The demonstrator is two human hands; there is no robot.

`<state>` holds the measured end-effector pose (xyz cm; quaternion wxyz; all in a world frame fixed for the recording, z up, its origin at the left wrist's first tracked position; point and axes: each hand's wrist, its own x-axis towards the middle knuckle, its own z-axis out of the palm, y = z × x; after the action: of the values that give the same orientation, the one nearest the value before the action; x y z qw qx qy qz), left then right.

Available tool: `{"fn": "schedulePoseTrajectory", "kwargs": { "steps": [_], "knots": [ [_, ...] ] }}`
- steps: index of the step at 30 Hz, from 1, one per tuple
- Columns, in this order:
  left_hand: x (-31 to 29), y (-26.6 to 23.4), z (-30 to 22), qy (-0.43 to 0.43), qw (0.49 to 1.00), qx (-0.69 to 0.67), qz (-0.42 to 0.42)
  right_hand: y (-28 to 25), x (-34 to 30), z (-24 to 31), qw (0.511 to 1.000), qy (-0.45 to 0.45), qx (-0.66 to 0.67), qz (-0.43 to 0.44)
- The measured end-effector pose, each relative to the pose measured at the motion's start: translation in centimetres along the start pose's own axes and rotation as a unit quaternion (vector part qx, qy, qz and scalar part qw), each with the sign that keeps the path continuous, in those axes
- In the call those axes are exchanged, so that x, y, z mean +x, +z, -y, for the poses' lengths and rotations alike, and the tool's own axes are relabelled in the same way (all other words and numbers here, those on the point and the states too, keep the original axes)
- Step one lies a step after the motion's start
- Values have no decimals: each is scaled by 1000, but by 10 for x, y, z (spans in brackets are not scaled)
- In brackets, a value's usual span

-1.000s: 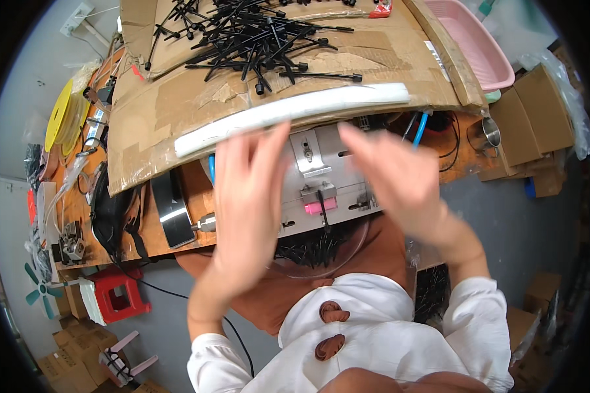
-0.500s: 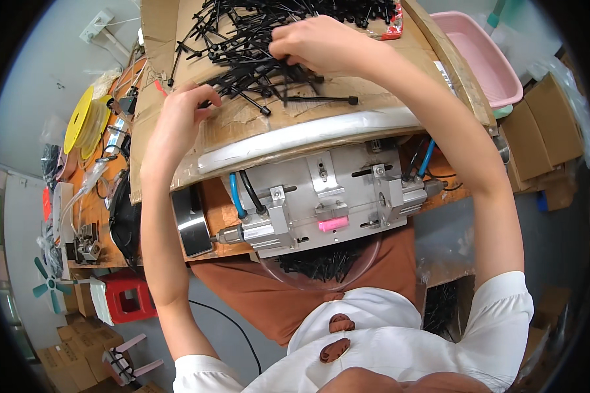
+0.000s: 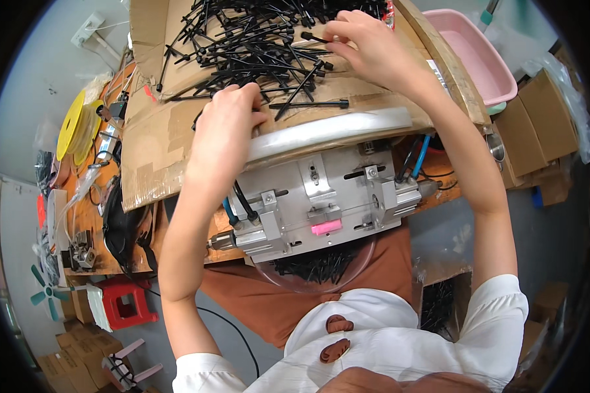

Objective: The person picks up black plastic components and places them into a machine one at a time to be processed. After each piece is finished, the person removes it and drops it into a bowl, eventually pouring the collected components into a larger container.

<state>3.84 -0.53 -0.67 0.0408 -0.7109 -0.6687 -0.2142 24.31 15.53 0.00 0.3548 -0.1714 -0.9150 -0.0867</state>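
Observation:
A heap of thin black plastic rods with thicker knob-like heads (image 3: 242,49) lies on a cardboard sheet (image 3: 154,141). At the heap's right side, my right hand (image 3: 373,49) pinches one black rod (image 3: 314,37), its head pointing left. My left hand (image 3: 226,124) is at the heap's near edge, back upward and fingers curled; what they hold, if anything, is mostly hidden. One loose rod (image 3: 311,105) lies just right of it. Nearer to me stands a metal clamping fixture (image 3: 308,203) with two cylinders and a pink piece at its front.
A white padded strip (image 3: 334,133) edges the cardboard. Below the fixture, a clear round bowl (image 3: 321,268) on my lap holds more black rods. A yellow spool (image 3: 78,131) and cables occupy the bench's left. A pink basin (image 3: 472,56) and cardboard boxes (image 3: 544,124) stand right.
My right hand has moved right, off the heap, with a rod in its fingers. My left hand has shifted right and slightly nearer, along the heap's front edge. The view has shifted slightly.

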Motion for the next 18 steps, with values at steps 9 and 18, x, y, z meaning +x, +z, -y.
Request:
{"fn": "schedulePoseTrajectory", "kwargs": {
  "steps": [9, 18],
  "knots": [
    [83, -91, 112, -89, 799, -589, 79, 7, 3, 17, 991, 5, 125, 48],
    [3, -71, 37, -52, 900, -392, -181, -35, 13, -3, 805, 316, 502, -30]
  ]
}}
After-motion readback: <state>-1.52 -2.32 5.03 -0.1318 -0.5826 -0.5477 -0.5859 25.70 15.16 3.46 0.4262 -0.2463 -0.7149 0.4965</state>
